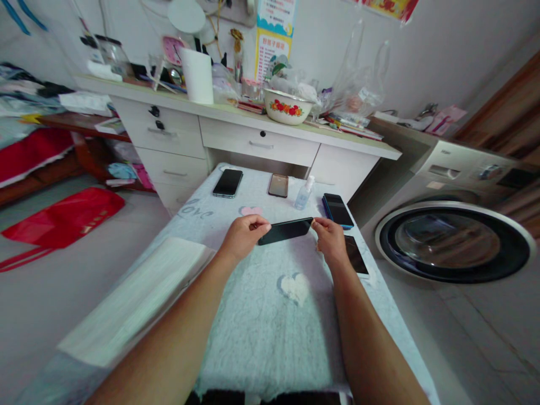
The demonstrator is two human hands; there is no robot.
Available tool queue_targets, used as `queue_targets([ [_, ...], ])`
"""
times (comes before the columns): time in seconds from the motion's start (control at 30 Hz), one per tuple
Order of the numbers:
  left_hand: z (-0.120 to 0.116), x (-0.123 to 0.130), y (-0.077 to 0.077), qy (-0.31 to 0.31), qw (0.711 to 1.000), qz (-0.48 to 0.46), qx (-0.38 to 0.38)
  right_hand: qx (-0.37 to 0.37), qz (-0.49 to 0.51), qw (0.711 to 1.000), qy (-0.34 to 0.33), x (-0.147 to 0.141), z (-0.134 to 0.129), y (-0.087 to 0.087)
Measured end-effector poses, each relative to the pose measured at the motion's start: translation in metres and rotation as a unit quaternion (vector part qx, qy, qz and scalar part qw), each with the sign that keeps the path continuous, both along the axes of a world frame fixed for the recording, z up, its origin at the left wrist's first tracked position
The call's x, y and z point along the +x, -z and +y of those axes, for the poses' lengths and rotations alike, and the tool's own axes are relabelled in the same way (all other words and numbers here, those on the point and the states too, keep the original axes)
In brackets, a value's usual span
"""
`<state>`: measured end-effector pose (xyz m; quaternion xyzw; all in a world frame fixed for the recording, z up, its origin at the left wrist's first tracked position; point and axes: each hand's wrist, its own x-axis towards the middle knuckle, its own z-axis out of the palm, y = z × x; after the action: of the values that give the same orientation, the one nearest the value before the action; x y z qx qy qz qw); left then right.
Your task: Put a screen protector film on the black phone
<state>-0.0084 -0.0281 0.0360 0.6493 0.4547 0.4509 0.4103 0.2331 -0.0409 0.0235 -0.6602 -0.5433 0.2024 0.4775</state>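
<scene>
- The dark phone (286,231) is between the two hands over the cloth-covered table (261,337); whether its lower edge touches the cloth I cannot tell.
- Its long axis runs crosswise to the person, from between eight and nine o'clock at the left end to between two and three at the right, so the right end sits higher in view. The dark, glossy face tips toward the wearer.
- The left hand (244,233) is closed on the left end, thumb along the near side; from this hand the phone lies at three o'clock.
- The right hand (329,235) pinches the upper right corner between thumb and fingertips; from it the phone lies at nine o'clock.
- Neither hand is nearer: each has one short end, and the middle of the phone is uncovered.
- Around the held phone, with twelve pointing away from the person: a brown-toned flat case or phone (278,185) at twelve, a clear spray bottle (304,194) at one, a blue-edged phone (338,211) between two and three, a flat dark-screened device (356,256) between three and four, partly behind the right wrist.
- Another black phone (228,184) lies toward ten, and a folded pale cloth or paper (139,304) toward eight.
</scene>
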Motion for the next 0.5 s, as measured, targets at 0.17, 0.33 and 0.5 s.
queue_targets([
  [0.17,0.0,0.001,0.0,0.0,1.0,-0.006,-0.003,-0.023,-0.039,0.999,-0.005,0.004,0.002,0.006],
  [0.33,0.0,0.001,-0.001,-0.001,1.0,-0.007,-0.003,-0.05,-0.067,0.996,-0.034,0.004,0.0,0.009],
  [0.5,0.001,0.0,0.002,0.0,1.0,-0.001,-0.005,-0.071,-0.081,0.993,-0.044,0.003,-0.001,0.012],
])
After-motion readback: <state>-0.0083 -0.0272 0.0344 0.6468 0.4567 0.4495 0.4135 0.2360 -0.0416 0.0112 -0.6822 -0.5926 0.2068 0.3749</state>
